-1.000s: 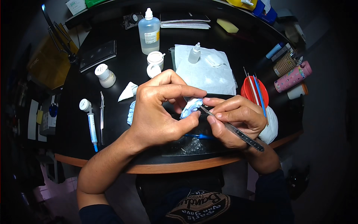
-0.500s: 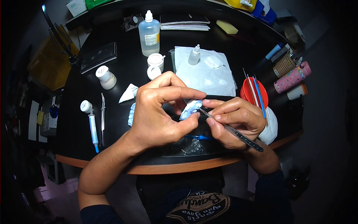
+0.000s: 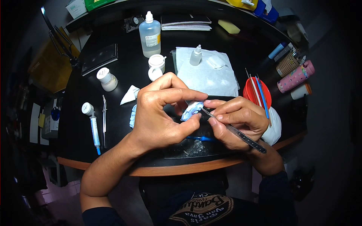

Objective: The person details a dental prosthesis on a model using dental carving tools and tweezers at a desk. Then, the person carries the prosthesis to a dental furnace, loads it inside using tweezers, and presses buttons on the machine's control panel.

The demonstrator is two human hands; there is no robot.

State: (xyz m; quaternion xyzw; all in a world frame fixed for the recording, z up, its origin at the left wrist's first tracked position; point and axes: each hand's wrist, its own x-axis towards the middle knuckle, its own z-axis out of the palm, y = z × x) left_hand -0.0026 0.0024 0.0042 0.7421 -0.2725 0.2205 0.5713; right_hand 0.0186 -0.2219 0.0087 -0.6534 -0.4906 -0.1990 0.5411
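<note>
My left hand (image 3: pixel 158 113) pinches a small pale-blue and white dental cast (image 3: pixel 190 110) between fingers and thumb, at the middle of the bench. My right hand (image 3: pixel 241 120) grips metal tweezers (image 3: pixel 247 139) like a pen, their fine tip at the cast's right side, and its fingertips are close beside my left fingers. Another blue cast (image 3: pixel 132 116) is partly hidden behind my left hand. A blue slender tool (image 3: pixel 201 138) lies under my hands, near some white powdery smears (image 3: pixel 192 150) on a dark surface.
Left: syringe (image 3: pixel 94 133), metal instrument (image 3: pixel 104 120), white paper (image 3: pixel 128 96), small jar (image 3: pixel 107 81). Back: large bottle (image 3: pixel 150 39), white tubs (image 3: pixel 156 60), white sheet (image 3: pixel 205 79) with dropper bottle (image 3: pixel 195 57). Right: red dish (image 3: pixel 249 90) with slender tools, pink bottle (image 3: pixel 296 77), white bundle (image 3: pixel 273 128).
My hands, the cast and the tweezers stay almost in place, with only very slight shifts. The bench items appear slightly lower in the view.
</note>
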